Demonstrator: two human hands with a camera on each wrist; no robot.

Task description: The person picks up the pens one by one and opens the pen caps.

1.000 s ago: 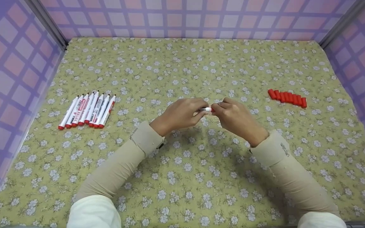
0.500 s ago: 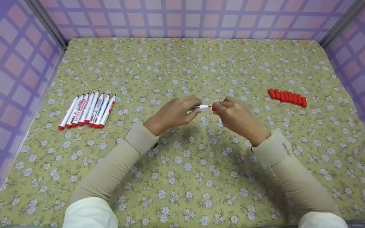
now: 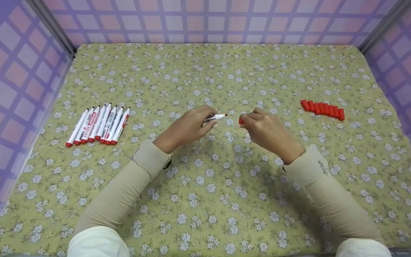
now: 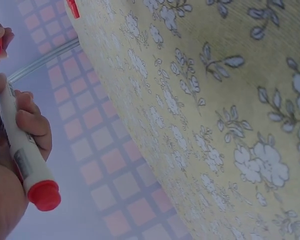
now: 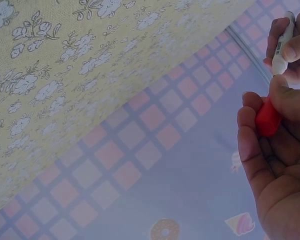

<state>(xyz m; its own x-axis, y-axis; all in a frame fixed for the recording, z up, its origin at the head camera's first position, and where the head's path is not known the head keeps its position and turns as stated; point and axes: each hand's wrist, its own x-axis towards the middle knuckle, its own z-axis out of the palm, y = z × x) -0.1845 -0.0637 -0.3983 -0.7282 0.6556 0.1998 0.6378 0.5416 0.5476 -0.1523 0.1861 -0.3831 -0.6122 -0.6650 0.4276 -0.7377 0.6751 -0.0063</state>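
My left hand (image 3: pixel 190 125) grips a white marker (image 4: pixel 27 150) by its barrel. The marker's bare tip points right in the head view, and its red end plug shows in the left wrist view. A short distance to the right, my right hand (image 3: pixel 270 132) pinches a red marker cap (image 5: pixel 268 119) between thumb and fingers. In the left wrist view the hollow end of that cap faces the marker. Cap and marker are apart, both held above the middle of the table.
Several uncapped white markers (image 3: pixel 100 123) lie side by side on the left of the flowered tablecloth (image 3: pixel 205 200). Several red caps (image 3: pixel 322 109) lie in a row at the right. Checkered panels (image 3: pixel 209 21) enclose the back and sides.
The cap has come off the marker. My left hand has moved left with the marker, widening the gap and baring the tip. My right hand stays almost in place with the cap.
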